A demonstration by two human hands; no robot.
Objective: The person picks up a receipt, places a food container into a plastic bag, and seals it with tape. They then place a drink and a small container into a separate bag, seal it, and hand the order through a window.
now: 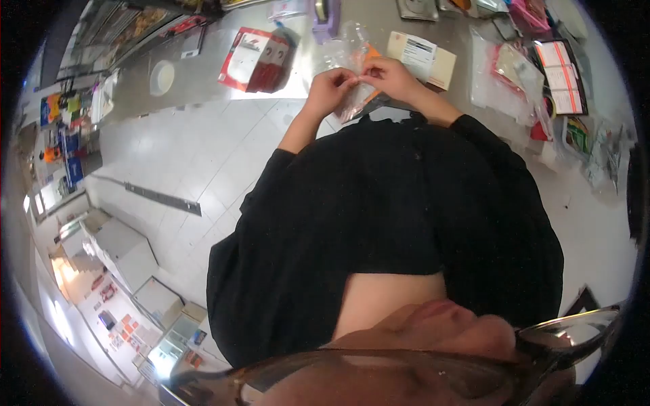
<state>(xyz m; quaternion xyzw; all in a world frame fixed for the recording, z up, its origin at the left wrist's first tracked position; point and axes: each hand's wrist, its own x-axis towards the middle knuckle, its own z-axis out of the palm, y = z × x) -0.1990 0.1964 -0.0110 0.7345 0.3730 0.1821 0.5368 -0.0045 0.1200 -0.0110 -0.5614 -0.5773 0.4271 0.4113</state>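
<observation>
Two hands pinch a thin plastic bag at the table's edge

The see-through plastic bag (355, 103) is at the near edge of the table (200, 73), in front of the person's dark top (379, 203). The left hand (330, 89) and the right hand (394, 77) come together over it, their fingertips almost meeting. Each hand appears to pinch the film between thumb and fingers, though the exact grip is too small to make out. An orange patch (370, 53) shows at the bag; whether it is printed on the film or lies inside cannot be told.

The bag looks very light and limp, so it should fold and crumple rather than hold a shape. Its gloss suggests a slippery surface — dry fingertips pressed flat would likely hold better than a loose grip. The best place to take hold is probably the edge, with one pinch on each side and only a gentle pull, since such thin film could stretch or split.

To the left of the hands stands a red-and-white box (252, 62), with a white round container (162, 78) farther left. A purple tape dispenser (326, 19) is beyond the left hand. A tan box with a white label (421, 59) lies just beside the right hand — more plastic packets (506, 73) lie farther right.
</observation>
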